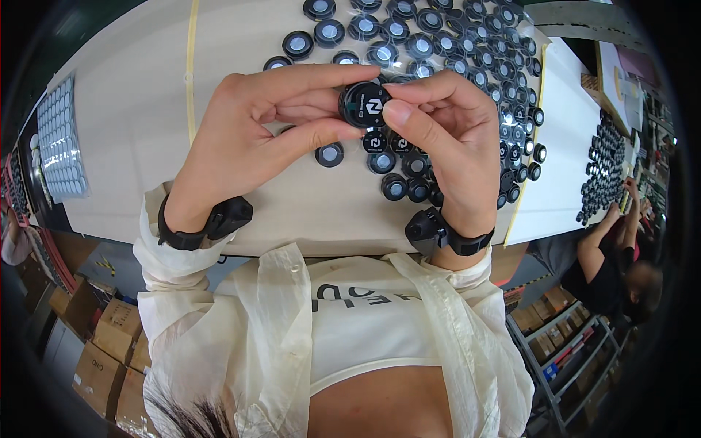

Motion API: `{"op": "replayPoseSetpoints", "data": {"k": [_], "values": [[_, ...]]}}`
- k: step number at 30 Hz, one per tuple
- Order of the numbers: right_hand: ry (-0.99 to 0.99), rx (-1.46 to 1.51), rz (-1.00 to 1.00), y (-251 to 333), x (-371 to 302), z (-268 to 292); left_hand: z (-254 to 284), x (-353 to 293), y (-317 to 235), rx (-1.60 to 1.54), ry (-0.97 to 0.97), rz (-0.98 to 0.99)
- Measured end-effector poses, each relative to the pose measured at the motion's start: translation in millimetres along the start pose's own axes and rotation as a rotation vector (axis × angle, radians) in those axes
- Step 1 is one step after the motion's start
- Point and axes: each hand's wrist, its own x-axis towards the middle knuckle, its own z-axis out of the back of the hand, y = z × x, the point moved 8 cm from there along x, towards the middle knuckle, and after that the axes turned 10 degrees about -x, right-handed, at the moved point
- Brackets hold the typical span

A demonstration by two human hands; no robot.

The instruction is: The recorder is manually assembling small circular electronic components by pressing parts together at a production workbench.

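Note:
Between both hands, above the table, is a round black cap-like disc (353, 106) with a white emblem on the face turned up to me. My left hand (255, 131) grips its left side, index finger along the top and thumb below. From the right, my right hand (456, 124) pinches the edge with thumb and index finger. Just beneath the hands lie similar black discs, a few showing the same emblem (374, 141). Many more black round pieces (420, 46) with pale centres spread over the table behind; my fingers hide some of them.
The beige table (146, 95) carries a yellow tape line (191, 66). A sheet of pale round pieces (64, 139) lies at the far left. On the right, another person (610, 241) sits by a second group of black pieces (602, 164). Cardboard boxes (98, 369) stand lower left.

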Motion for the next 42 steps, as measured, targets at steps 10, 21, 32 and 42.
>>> {"op": "replayPoseSetpoints", "data": {"k": [10,21,32,42], "values": [[-0.062,-0.064,-0.016,1,0,1,-2,1,-3,0.041,-0.064,-0.025],[-0.164,-0.292,0.075,5,-1,3,0,-1,-4,0.221,-0.146,-0.055],[-0.028,-0.676,0.353,13,1,-26,36,34,-6,0.380,-0.128,-0.099],[0.109,-1.107,0.172,18,11,2,148,101,-18,1.237,-0.364,-0.241]]}}
